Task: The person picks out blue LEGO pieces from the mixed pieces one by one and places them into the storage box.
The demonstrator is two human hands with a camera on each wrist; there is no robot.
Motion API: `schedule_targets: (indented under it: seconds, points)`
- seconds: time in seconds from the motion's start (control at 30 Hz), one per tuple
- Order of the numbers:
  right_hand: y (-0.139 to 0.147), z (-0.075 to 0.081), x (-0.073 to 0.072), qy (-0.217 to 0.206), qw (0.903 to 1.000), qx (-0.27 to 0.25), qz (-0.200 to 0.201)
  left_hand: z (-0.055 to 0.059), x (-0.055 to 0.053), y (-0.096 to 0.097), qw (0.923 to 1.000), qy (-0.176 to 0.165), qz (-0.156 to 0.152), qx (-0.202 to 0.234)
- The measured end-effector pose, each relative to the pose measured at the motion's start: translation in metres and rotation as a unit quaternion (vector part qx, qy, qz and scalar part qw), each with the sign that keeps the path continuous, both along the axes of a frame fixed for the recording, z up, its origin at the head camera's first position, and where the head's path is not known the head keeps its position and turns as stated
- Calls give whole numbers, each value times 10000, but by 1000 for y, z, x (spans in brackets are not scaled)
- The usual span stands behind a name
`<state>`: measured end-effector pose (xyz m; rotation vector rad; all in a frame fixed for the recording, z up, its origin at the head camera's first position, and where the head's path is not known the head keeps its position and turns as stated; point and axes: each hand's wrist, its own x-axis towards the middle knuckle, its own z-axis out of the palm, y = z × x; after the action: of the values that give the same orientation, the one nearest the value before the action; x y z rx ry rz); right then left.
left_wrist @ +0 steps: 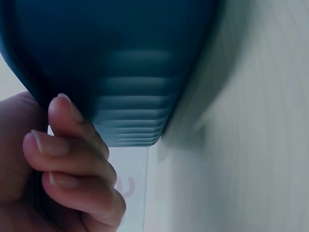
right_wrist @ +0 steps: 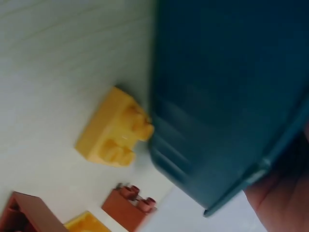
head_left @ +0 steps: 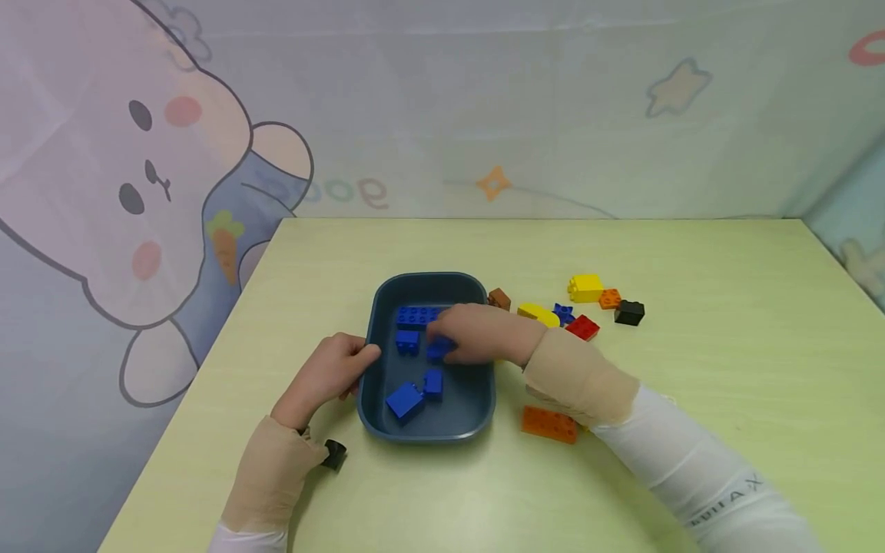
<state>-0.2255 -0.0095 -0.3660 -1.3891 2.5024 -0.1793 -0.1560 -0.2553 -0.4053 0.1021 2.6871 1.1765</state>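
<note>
A dark blue-grey plastic bin (head_left: 459, 415) stands on the table with several blue building bricks in it. My left hand (head_left: 332, 372) grips the bin's left rim, thumb on top; in the left wrist view its fingers (left_wrist: 77, 159) curl beneath the rim. My right hand (head_left: 484, 334) reaches over the right rim into the bin, with a blue brick (head_left: 439, 350) between thumb and fingers; the fingertips partly cover it. Close by inside lie a long blue brick (head_left: 415, 316), a small one (head_left: 407, 342), and two more (head_left: 405, 402) lower down.
Right of the bin lie a brown brick (head_left: 499, 299), yellow pieces (head_left: 586, 288), a red brick (head_left: 583, 328), a black brick (head_left: 629, 312) and an orange brick (head_left: 548, 425). The right wrist view shows a yellow brick (right_wrist: 113, 130) beside the bin wall. A black piece (head_left: 335, 455) lies by the left wrist.
</note>
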Motion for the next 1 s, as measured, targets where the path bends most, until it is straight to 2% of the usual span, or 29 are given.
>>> schedule_targets:
  seconds: [0.13, 0.37, 1.0]
  points:
    - [1, -6, 1, -45, 9999, 76, -106, 1, -1, 1, 10000, 27, -35, -18]
    - [1, -10, 3, 114, 9998, 121, -112, 2, -1, 0, 9999, 98, -34, -68]
    - [-3, -10, 7, 211, 9991, 333, -162, -1, 1, -1, 9999, 105, -54, 40]
